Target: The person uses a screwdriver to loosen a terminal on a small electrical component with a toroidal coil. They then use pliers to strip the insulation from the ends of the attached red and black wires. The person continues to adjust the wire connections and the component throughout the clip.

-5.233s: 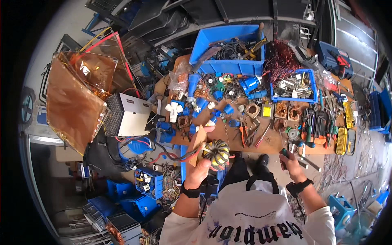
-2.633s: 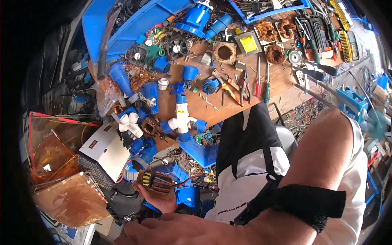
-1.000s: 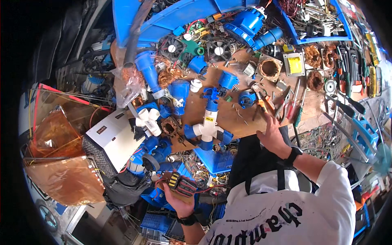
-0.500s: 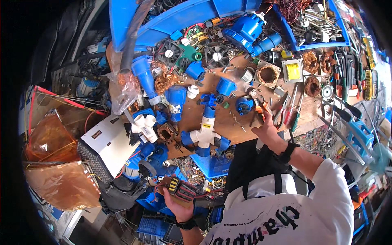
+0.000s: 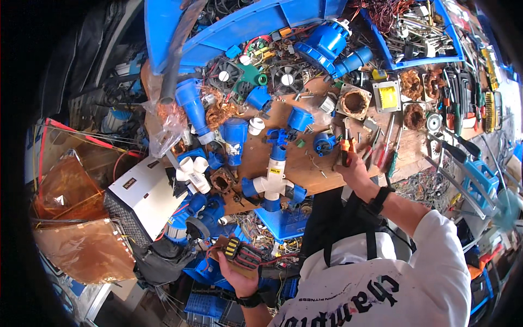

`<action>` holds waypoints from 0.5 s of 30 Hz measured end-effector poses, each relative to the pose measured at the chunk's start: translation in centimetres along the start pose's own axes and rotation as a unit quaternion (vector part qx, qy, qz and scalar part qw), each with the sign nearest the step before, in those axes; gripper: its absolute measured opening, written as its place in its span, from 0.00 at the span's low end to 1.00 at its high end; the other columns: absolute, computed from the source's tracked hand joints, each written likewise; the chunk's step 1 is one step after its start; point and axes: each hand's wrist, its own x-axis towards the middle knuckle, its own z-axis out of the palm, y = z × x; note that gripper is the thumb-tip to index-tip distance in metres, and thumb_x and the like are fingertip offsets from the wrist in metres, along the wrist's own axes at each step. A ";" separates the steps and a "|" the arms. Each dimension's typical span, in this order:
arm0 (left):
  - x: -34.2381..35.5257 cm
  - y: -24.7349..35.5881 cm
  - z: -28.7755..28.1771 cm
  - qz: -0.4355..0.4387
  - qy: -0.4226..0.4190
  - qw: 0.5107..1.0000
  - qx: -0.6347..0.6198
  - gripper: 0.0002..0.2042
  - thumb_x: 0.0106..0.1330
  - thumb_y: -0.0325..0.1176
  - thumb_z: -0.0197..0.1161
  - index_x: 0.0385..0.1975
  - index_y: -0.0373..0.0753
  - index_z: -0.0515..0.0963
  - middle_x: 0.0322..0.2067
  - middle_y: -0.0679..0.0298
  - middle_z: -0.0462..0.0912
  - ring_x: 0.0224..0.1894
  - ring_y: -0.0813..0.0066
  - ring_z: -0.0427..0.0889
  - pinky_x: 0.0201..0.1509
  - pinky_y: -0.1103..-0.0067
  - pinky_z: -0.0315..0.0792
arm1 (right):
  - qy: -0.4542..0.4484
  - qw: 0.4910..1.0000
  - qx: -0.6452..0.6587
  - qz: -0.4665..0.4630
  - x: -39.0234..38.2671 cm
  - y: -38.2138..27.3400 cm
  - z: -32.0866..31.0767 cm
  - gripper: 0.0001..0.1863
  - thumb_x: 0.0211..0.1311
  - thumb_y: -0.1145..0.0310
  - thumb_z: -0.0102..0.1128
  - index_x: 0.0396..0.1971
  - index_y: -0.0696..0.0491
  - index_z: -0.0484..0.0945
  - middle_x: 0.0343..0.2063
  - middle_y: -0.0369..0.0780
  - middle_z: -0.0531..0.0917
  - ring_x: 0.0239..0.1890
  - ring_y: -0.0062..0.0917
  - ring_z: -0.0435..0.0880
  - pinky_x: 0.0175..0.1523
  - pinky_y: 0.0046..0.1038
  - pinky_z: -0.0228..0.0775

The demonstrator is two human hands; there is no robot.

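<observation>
My left hand (image 5: 238, 272) is closed on a brown board bearing a black wound coil (image 5: 243, 252) with yellow bands and red and black wires, low in the view. My right hand (image 5: 354, 174), at the workbench's front edge, grips orange-handled pliers (image 5: 347, 145). Beside them lie a small blue connector (image 5: 324, 143), red-handled pliers (image 5: 370, 155), screwdrivers (image 5: 389, 141) and loose small metal pieces. A white cross pipe fitting (image 5: 275, 180) with blue caps lies left of my right hand.
The wooden bench (image 5: 299, 158) holds blue bins (image 5: 245, 32), fans (image 5: 286, 79), copper-wound stators (image 5: 355, 102) and tools (image 5: 457, 101). At left are a white-lidded case (image 5: 145, 199) and amber sheets (image 5: 81, 250). A blue crate (image 5: 280, 220) with wires sits below the bench.
My right hand has reached onto the bench and closed on the orange pliers, whose handles have shifted slightly. My left hand has kept the coil low, at about the same place since one second ago.
</observation>
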 end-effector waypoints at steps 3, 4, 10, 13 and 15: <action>0.0 0.0 0.2 0.006 0.000 1.000 0.011 0.22 0.74 0.49 0.46 0.62 0.46 0.66 0.58 0.60 0.74 0.44 0.65 0.82 0.45 0.63 0.80 | -0.048 0.992 0.104 0.055 -0.3 -1.2 -0.8 0.10 0.54 0.74 0.65 0.37 0.57 0.78 0.27 0.32 0.77 0.31 0.17 0.74 0.38 0.23 0.66; -0.2 0.1 0.6 0.006 -0.002 1.000 0.012 0.22 0.74 0.49 0.46 0.62 0.46 0.66 0.57 0.59 0.74 0.44 0.65 0.82 0.46 0.63 0.80 | -0.043 0.994 0.099 0.036 -0.4 -1.0 -0.9 0.08 0.55 0.74 0.64 0.35 0.57 0.78 0.25 0.31 0.76 0.30 0.15 0.73 0.37 0.21 0.65; -1.0 0.6 2.7 0.030 -0.016 0.999 0.038 0.24 0.74 0.51 0.44 0.61 0.43 0.67 0.51 0.59 0.77 0.42 0.64 0.82 0.45 0.63 0.79 | -0.040 0.979 0.200 -0.004 -4.1 -2.4 -2.4 0.08 0.57 0.74 0.64 0.36 0.54 0.76 0.22 0.28 0.71 0.24 0.12 0.69 0.29 0.19 0.60; -1.9 0.6 4.2 0.038 0.009 0.998 0.040 0.29 0.72 0.56 0.45 0.62 0.38 0.67 0.39 0.58 0.81 0.39 0.62 0.81 0.43 0.63 0.77 | -0.092 0.978 0.187 0.022 -7.7 -5.4 -5.3 0.11 0.54 0.75 0.65 0.37 0.51 0.75 0.19 0.27 0.67 0.17 0.12 0.66 0.21 0.20 0.57; -2.9 0.9 5.7 0.014 -0.052 0.998 0.012 0.29 0.72 0.56 0.45 0.62 0.38 0.67 0.39 0.58 0.82 0.40 0.62 0.82 0.44 0.62 0.77 | -0.112 0.973 0.200 0.005 -10.1 -6.7 -6.7 0.12 0.53 0.76 0.66 0.37 0.50 0.76 0.18 0.27 0.67 0.17 0.12 0.66 0.21 0.20 0.57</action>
